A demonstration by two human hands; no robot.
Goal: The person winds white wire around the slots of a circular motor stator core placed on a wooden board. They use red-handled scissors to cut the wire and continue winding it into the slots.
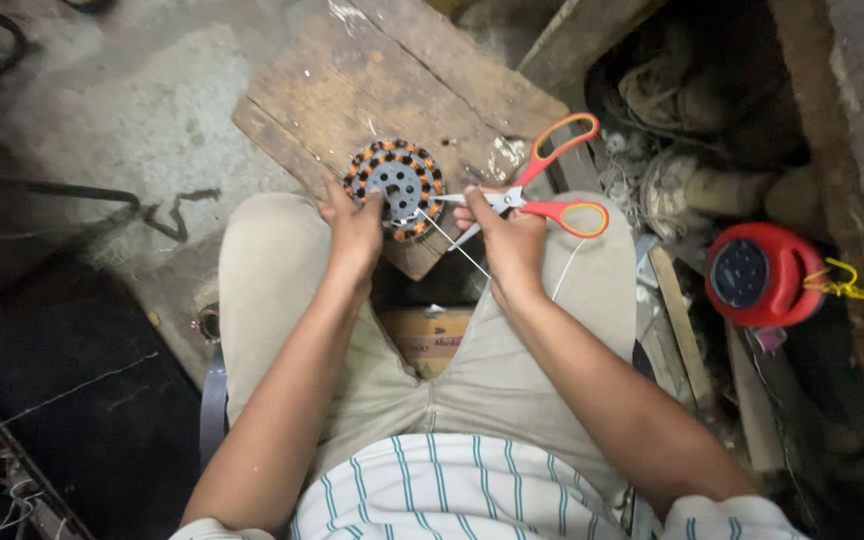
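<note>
**Count of things in view**

One round grey metal motor core wound with orange and black coils. One pair of scissors with orange and yellow plastic handles. One worn brown wooden board. One round red plastic cord reel with a dark centre. One yellow cord tied to the reel. Two hands: the left and the right. Two thin white strings run from the scissors.

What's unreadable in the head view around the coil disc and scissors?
- Scissors blade tips: too small, partly behind right hand.
- Coil disc near edge: covered by left hand.
- White thread ends: too thin to trace.
- Red round case: surroundings too dark.
</note>
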